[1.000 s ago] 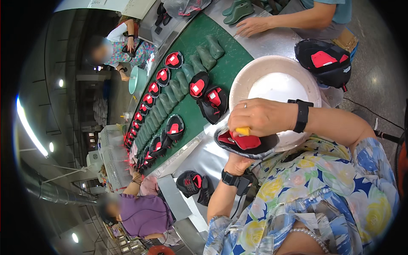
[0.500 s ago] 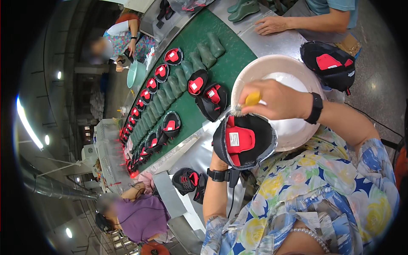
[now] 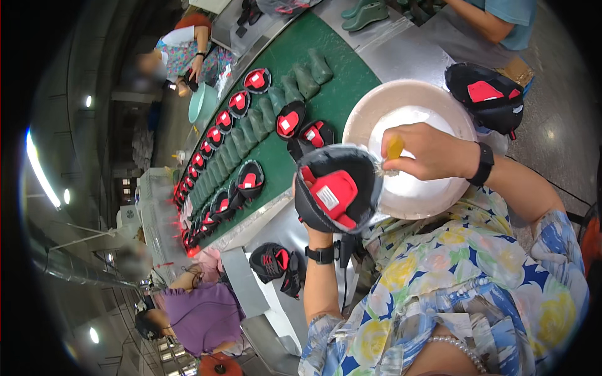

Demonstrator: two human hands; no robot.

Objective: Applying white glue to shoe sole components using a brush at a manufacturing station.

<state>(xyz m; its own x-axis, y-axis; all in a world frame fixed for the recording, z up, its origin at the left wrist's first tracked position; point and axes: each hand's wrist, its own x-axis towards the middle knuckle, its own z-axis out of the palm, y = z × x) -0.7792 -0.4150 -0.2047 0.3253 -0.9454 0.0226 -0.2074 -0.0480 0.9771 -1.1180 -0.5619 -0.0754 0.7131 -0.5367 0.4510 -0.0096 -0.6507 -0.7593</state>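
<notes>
My left hand (image 3: 318, 237) grips a black shoe upper (image 3: 335, 195) from beneath, its fingers mostly hidden behind it. The upper's open underside faces up, showing red lining with a white label and a pale, wet-looking rim. In my right hand (image 3: 427, 151) is a brush (image 3: 394, 147) with a yellow handle, its pale bristles beside the upper's right rim; whether they touch I cannot tell. Below my right hand stands a large pinkish basin (image 3: 359, 111) holding white liquid (image 3: 404, 118).
Rows of black-and-red uppers (image 3: 240, 103) and green shoe lasts (image 3: 305, 81) lie on a green conveyor (image 3: 335, 47). Another upper (image 3: 486, 94) lies right of the basin. A finished-looking black shoe (image 3: 268, 262) sits near my left forearm. Co-workers sit at far left, lower left and upper right.
The upper in my left hand has shifted left and turned, its rim now tilted toward the brush. My right hand and brush have moved right, off the upper's top edge.
</notes>
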